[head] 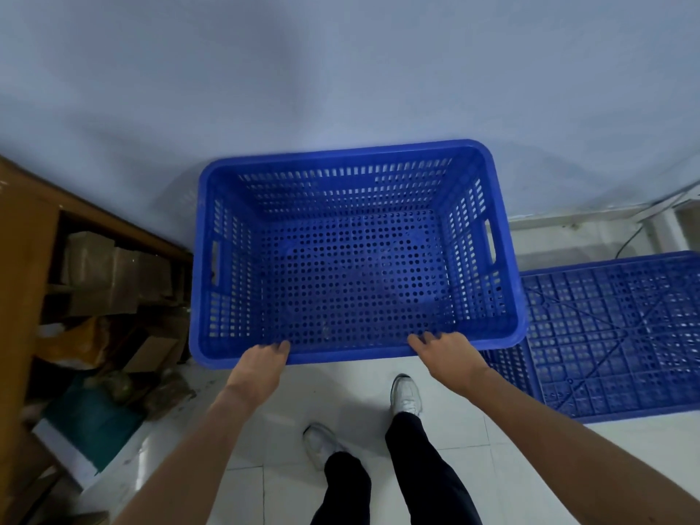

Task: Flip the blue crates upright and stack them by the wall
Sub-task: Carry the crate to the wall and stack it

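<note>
An upright blue perforated crate point(352, 259) is in front of me, its far rim close to the pale wall point(341, 70). Its open top faces up and it holds nothing. My left hand point(261, 359) grips the near rim left of centre, fingers curled over the edge. On the same rim, right of centre, my right hand point(445, 350) holds on. A second blue crate point(613, 342) lies upside down on the floor to the right, its ribbed bottom facing up, partly tucked behind the first crate's right corner.
A brown wooden shelf unit point(26, 259) packed with cardboard boxes and bags stands at the left. White floor tiles point(378, 467) lie underfoot, with my two white shoes below the crate. A dark cable point(628, 240) runs along the floor at the far right by the wall.
</note>
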A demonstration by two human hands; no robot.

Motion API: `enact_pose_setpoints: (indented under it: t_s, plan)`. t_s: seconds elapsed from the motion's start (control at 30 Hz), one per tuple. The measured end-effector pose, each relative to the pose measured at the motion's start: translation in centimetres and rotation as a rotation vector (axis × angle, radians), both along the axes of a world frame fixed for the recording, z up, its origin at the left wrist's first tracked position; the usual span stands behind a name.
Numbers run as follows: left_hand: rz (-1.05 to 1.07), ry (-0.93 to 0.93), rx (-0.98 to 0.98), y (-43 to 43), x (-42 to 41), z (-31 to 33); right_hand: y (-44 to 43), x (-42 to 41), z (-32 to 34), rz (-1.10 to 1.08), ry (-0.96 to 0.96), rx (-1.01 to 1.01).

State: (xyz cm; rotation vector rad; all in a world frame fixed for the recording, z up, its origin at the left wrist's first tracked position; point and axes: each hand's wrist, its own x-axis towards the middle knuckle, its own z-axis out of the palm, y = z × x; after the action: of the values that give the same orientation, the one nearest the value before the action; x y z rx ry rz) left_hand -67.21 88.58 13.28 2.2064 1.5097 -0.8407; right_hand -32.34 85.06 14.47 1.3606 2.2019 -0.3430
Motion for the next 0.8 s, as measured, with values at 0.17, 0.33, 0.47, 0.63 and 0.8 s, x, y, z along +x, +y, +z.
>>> enact_pose_setpoints:
  t_s: [0.17, 0.33, 0.47, 0.63, 0.8]
  plan:
    - [0.031, 0.006, 0.002, -0.1, 0.0, 0.0, -0.4, 0.0, 0.1, -0.006, 0.068, 0.058]
    - [0.048, 0.014, 0.014, 0.1, 0.4, 0.0, 0.3, 1.3, -1.0, -0.036, 0.133, 0.007]
    - [0.138, 0.053, 0.049, -0.3, 1.5, 0.1, 0.3, 1.2, -1.1, -0.088, 0.126, 0.005]
    - [0.162, 0.142, 0.02, -0.4, 2.6, 1.0, 0.1, 0.5, -1.1, -0.149, 0.107, 0.023]
    - [0.135, 0.154, -0.071, -1.7, 4.0, 3.2, -0.2, -0.7, 0.4, -0.223, 0.01, -0.048]
